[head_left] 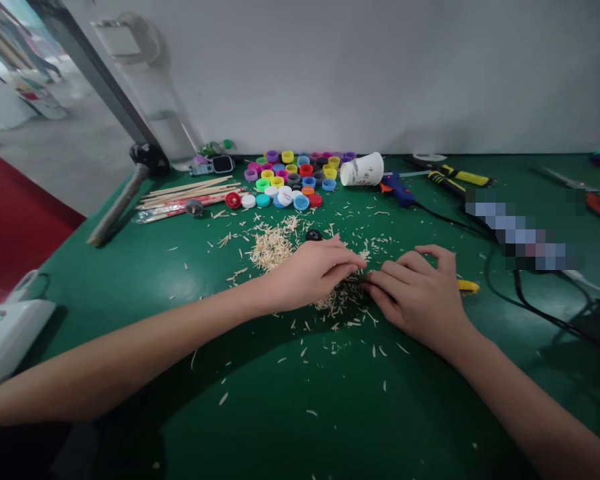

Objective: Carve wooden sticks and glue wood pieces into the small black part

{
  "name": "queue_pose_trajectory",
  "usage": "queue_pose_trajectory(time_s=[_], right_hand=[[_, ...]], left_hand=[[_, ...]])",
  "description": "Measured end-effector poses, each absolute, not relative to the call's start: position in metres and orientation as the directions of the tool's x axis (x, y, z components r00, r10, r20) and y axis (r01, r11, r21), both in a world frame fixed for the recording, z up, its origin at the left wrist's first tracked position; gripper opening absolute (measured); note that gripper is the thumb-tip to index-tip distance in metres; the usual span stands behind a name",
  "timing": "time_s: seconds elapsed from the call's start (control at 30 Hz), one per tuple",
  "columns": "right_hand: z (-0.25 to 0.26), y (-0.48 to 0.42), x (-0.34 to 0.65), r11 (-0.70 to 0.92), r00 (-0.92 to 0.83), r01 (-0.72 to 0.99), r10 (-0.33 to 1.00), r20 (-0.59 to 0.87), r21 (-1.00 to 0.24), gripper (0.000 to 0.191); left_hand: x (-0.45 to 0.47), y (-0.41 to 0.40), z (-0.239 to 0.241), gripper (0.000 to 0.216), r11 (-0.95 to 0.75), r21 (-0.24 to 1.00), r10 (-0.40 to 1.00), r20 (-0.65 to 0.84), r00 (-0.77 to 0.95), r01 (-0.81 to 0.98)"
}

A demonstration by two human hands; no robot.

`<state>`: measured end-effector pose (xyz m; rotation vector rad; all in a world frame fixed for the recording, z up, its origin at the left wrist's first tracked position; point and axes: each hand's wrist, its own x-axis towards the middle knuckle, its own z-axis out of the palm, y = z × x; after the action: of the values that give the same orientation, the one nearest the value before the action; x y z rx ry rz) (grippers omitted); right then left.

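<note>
My left hand (313, 270) and my right hand (417, 293) rest close together on the green table (280, 400), fingertips meeting over a small dark thing I cannot make out. Both hands have their fingers drawn together in a pinch. A pile of pale wood shavings (275, 248) lies under and beside my left hand, with chips scattered around. A black cap (313, 235) sits just beyond my left hand. A yellow-handled tool (468, 286) pokes out from behind my right hand.
Several coloured bottle caps (293, 177) cluster at the back, beside wooden sticks (187, 192), a tipped paper cup (363, 169), a blue glue gun (397, 189) with black cable, and yellow-handled tools (460, 177). A white device (5, 333) sits at the left edge.
</note>
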<state>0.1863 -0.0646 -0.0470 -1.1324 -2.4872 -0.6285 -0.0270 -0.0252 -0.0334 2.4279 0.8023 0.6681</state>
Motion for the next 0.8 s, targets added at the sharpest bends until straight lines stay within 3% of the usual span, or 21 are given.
queue_pose_trajectory(time_s=[0.1, 0.33, 0.53, 0.67, 0.8], right_hand=[[-0.0465, -0.0651, 0.1871, 0.561, -0.608, 0.785, 0.613, 0.504, 0.263, 0.011], [-0.0445, -0.0612, 0.1866, 0.608, -0.653, 0.752, 0.634, 0.415, 0.254, 0.016], [-0.0457, -0.0641, 0.1875, 0.582, -0.622, 0.77, 0.597, 0.507, 0.26, 0.011], [-0.0469, -0.0632, 0.1874, 0.607, -0.651, 0.75, 0.612, 0.449, 0.261, 0.014], [-0.0477, -0.0632, 0.187, 0.586, -0.624, 0.771, 0.613, 0.486, 0.25, 0.012]], left_hand=[[-0.0273, -0.0231, -0.0329, 0.029, -0.675, 0.609, 0.67, 0.271, 0.691, 0.416], [-0.0271, -0.024, -0.0308, 0.028, -0.696, 0.6, 0.639, 0.266, 0.722, 0.395], [-0.0278, -0.0256, -0.0302, 0.029, -0.701, 0.592, 0.633, 0.258, 0.73, 0.398], [-0.0257, -0.0261, -0.0312, 0.027, -0.705, 0.589, 0.633, 0.274, 0.724, 0.394], [-0.0242, -0.0262, -0.0317, 0.023, -0.682, 0.608, 0.669, 0.295, 0.683, 0.405]])
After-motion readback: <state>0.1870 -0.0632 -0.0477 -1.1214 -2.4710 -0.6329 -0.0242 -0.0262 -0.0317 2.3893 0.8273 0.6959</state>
